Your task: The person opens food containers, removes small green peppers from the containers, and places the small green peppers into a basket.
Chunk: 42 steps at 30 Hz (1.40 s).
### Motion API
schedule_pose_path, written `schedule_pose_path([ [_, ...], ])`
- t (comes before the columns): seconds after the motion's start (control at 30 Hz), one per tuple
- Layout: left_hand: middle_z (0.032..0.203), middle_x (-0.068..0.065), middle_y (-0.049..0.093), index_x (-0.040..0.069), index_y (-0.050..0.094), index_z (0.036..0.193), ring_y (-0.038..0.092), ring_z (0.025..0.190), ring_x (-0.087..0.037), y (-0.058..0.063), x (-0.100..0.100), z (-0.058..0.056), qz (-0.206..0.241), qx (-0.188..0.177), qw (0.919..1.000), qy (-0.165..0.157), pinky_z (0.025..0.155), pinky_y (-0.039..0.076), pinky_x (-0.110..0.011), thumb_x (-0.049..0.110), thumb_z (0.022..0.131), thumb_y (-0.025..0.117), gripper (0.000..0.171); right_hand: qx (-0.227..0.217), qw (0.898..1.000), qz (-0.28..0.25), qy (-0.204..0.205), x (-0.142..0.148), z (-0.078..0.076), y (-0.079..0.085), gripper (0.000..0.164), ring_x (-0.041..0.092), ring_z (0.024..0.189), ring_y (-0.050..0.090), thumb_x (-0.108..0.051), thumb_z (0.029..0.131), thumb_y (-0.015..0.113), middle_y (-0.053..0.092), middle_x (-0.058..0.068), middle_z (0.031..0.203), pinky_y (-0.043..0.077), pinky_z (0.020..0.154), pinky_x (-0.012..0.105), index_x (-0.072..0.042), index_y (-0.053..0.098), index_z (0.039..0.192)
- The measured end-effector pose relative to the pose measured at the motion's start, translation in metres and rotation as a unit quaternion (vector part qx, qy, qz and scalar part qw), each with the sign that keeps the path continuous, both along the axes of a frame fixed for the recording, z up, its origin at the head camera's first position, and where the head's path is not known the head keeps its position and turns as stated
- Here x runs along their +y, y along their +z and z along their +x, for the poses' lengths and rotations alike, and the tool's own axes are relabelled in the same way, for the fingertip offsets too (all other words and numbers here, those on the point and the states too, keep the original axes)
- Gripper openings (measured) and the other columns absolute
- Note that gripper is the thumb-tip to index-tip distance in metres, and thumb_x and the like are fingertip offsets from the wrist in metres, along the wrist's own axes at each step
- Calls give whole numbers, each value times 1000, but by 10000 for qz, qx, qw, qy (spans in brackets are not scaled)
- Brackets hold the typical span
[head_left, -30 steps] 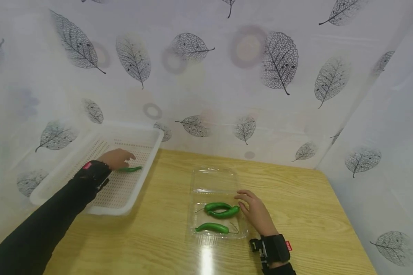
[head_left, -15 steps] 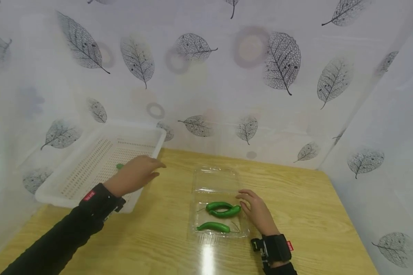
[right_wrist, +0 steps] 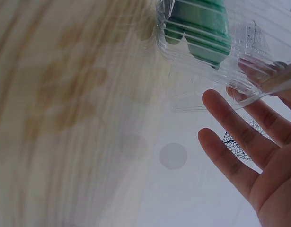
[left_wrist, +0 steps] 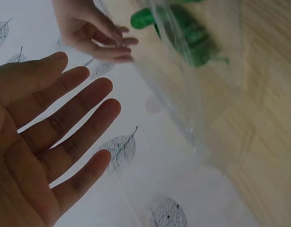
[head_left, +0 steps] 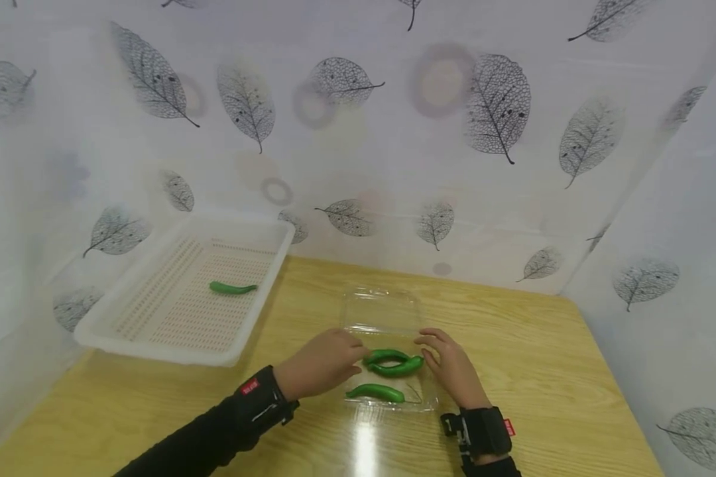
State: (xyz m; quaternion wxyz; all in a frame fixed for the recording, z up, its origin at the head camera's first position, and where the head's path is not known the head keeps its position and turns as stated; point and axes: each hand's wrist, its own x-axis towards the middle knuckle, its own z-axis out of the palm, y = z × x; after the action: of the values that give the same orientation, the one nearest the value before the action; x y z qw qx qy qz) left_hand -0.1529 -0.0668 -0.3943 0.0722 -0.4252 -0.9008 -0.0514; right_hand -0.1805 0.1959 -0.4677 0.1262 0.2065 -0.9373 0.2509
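My left hand (head_left: 322, 361) hovers at the left side of a clear plastic clamshell box (head_left: 353, 341), fingertips close to a green chili pepper (head_left: 378, 354). Its fingers are spread and hold nothing in the left wrist view. A second curved pepper (head_left: 394, 370) lies against that one, and a third pepper (head_left: 377, 391) sits nearer the front of the box. At the box's right edge is my right hand (head_left: 453, 368), fingers loosely extended. In the right wrist view, its thumb and index finger overlap the clear rim (right_wrist: 251, 98). The box's lid (head_left: 382, 308) is folded back.
A white perforated basket (head_left: 155, 351) stands on the left of the wooden table (head_left: 501, 331), with one green pepper (head_left: 233, 288) lying in it. A leaf-patterned sheet (head_left: 358, 146) rises behind the table and along both sides.
My left hand has let go of a pepper in the basket and moved right to the clamshell box. The right hand stays at the box's right edge.
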Motion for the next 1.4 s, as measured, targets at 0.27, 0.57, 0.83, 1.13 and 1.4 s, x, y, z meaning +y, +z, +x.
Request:
schedule_pose_path([
  [0.27, 98, 9, 69, 21, 69, 107, 64, 89, -4, -25, 35, 1, -476, -106, 9988, -51, 84, 49, -21, 30, 81, 71, 27, 29, 10000, 21, 3, 1, 0, 1, 22, 26, 104, 62, -2, 81, 69, 62, 8, 117, 53, 77, 36, -9, 69, 102],
  [0.57, 97, 11, 70, 23, 69, 103, 64, 84, -3, -45, 46, 0, -572, -746, 9956, -4, 76, 50, -19, 30, 80, 71, 24, -64, 10000, -12, -7, 0, 0, 0, 21, 26, 106, 62, -3, 82, 68, 61, 8, 119, 53, 78, 35, -9, 69, 102],
  [0.83, 95, 12, 71, 23, 71, 99, 64, 84, -1, -56, 51, -9, -604, -1040, 9927, -70, 73, 50, -16, 33, 78, 71, 23, -42, 10000, 29, 8, 0, 0, -1, 21, 26, 104, 62, -3, 82, 68, 61, 8, 118, 53, 77, 35, -9, 69, 102],
  [1.13, 96, 12, 69, 24, 70, 103, 62, 85, 0, -62, 52, -15, -632, -1496, 9867, -71, 73, 48, -16, 29, 76, 74, 28, 13, 10000, 47, 49, 0, -1, -2, 21, 26, 104, 62, -3, 82, 68, 62, 8, 118, 53, 76, 35, -10, 69, 102],
  [1.4, 100, 9, 66, 25, 69, 103, 58, 87, -1, -64, 54, -18, -666, -1482, 9867, -68, 74, 47, -16, 28, 74, 77, 30, 12, 10000, 19, 88, 0, -1, 0, 21, 26, 104, 62, -2, 83, 67, 61, 8, 118, 53, 76, 35, -9, 69, 102],
])
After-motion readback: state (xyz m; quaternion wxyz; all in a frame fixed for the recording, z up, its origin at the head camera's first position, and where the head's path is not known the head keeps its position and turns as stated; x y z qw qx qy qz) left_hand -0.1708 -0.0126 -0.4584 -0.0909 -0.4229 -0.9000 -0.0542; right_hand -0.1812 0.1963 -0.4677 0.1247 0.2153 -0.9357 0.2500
